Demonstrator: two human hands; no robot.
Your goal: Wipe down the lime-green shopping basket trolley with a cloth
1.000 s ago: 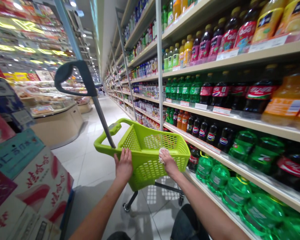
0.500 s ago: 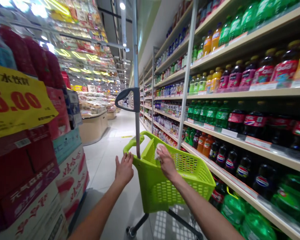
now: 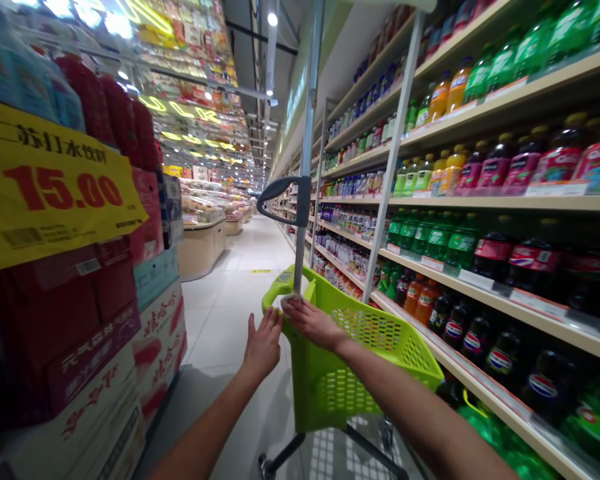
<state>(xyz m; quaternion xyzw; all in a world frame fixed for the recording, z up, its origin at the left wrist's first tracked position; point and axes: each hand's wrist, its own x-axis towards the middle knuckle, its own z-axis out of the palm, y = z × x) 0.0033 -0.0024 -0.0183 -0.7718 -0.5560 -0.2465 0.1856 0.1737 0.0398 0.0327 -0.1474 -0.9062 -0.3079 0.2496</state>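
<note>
Clearly, pale cloth (image 3: 289,299) touches a perforated basket (image 3: 325,388).

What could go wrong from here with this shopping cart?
The lime-green plastic shopping cart stands on small grey casters, so pressing might make it roll. The right hand, holding a crumpled white wipe, is close to the upright grey metal pole and could bump it. Rolling right, the cart could hit the beige shelf of dark plastic soda bottles.

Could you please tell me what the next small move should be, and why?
Perhaps slide the white wipe a little along the rim of the green shopping cart: the right hand holds it there, close to the gray pole, with the left hand beside it.
</note>
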